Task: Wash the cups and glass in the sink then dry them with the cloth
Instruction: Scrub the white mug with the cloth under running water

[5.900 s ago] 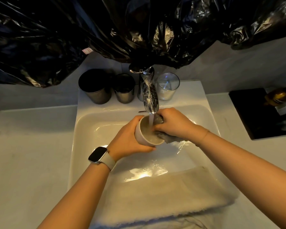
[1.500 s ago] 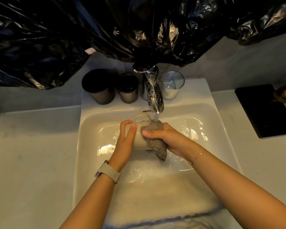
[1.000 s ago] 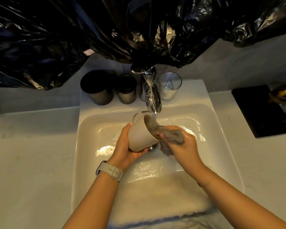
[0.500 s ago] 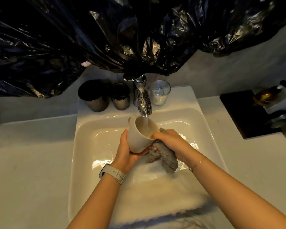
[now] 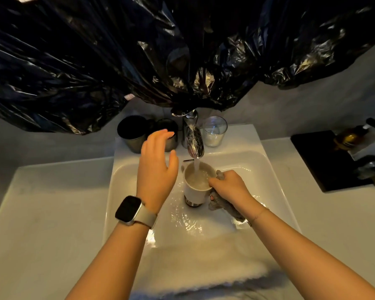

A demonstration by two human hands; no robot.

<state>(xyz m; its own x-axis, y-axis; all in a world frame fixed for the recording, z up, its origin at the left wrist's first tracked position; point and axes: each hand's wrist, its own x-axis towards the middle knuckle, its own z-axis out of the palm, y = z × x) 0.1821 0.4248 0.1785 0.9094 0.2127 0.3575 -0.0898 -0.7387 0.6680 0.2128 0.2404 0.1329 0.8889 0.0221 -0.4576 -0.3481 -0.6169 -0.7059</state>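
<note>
The right hand [image 5: 230, 187] pinches the near right rim of the white mug [image 5: 197, 184], its fingers also bunched round a grey scrubbing cloth [image 5: 223, 205] that trails down beside the mug. The left hand [image 5: 157, 167] holds nothing: fingers spread and relaxed, it hovers above the sink's [image 5: 275, 180] far left part, just left of the mug and not touching it.

The mug stands upright in the middle of the basin, directly under the tap [image 5: 194, 140], and running water pours into it; it looks nearly full and foamy. By my reading the job is at an early stage: this mug is being rinsed, and nothing appears dried yet. Two dark metal cups [image 5: 131, 132] and a clear glass [image 5: 214, 131] wait on the far ledge, either side of the tap, apparently unwashed, though I cannot be sure. A pale towel [image 5: 204, 260] lies draped over the sink's near edge, presumably for drying.

The mug is glossy off-white, handle pointing far left.
</note>
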